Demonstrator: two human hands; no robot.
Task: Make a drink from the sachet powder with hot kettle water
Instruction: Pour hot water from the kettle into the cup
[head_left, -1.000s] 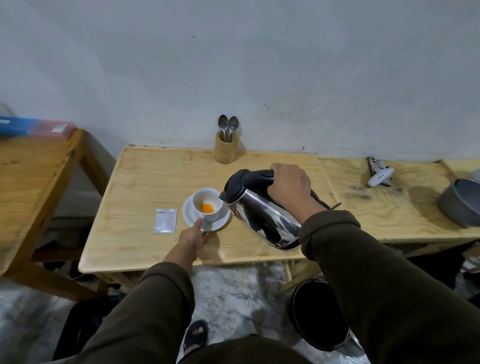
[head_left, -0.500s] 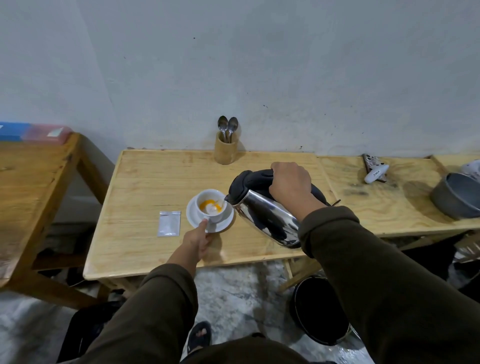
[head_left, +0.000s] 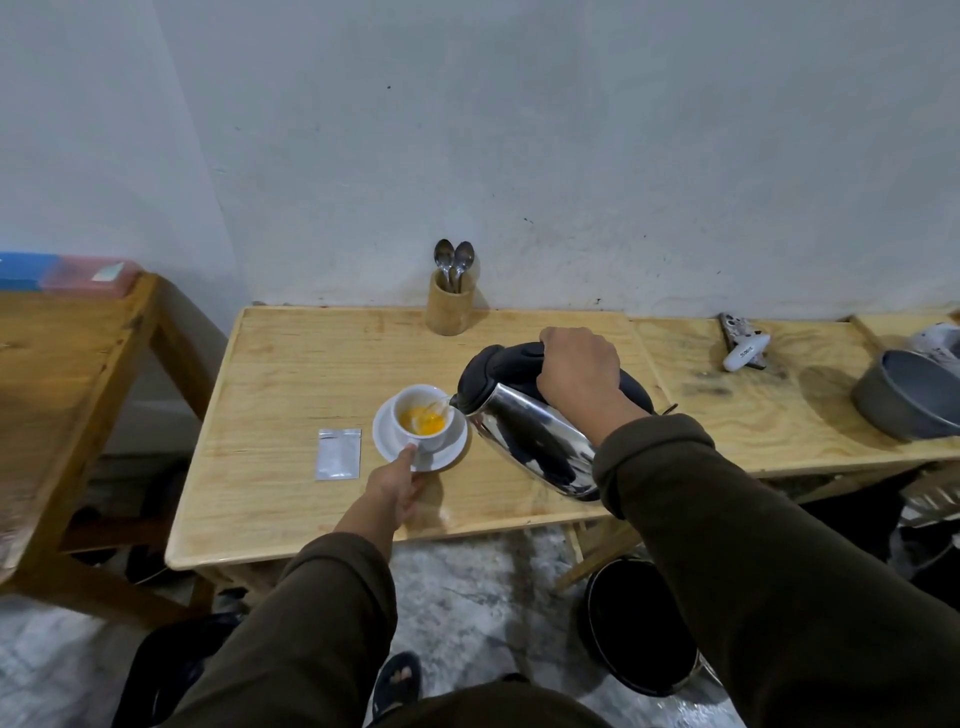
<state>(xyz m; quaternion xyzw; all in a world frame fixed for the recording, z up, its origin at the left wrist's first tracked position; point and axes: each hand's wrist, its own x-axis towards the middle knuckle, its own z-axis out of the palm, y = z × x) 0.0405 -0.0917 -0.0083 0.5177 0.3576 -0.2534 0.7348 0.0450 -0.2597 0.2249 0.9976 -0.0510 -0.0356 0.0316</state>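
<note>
Now right hand (head_left: 577, 370) grips tilted kettle (head_left: 524, 434), left hand (head_left: 397, 486) steadies saucer (head_left: 387, 437) beside sachet (head_left: 338, 453)

The right hand (head_left: 576, 374) hides most of the kettle's handle (head_left: 524, 358), the gray pan (head_left: 906, 397) is cut off by the right edge, and the white tool's (head_left: 746, 352) small writing cannot be read.

You face a scuffed, pale grey wall (head_left: 519, 130); light plywood tabletop (head_left: 291, 374) against it, darker wooden table (head_left: 57, 358) left, mottled concrete floor (head_left: 467, 613) below.
</note>
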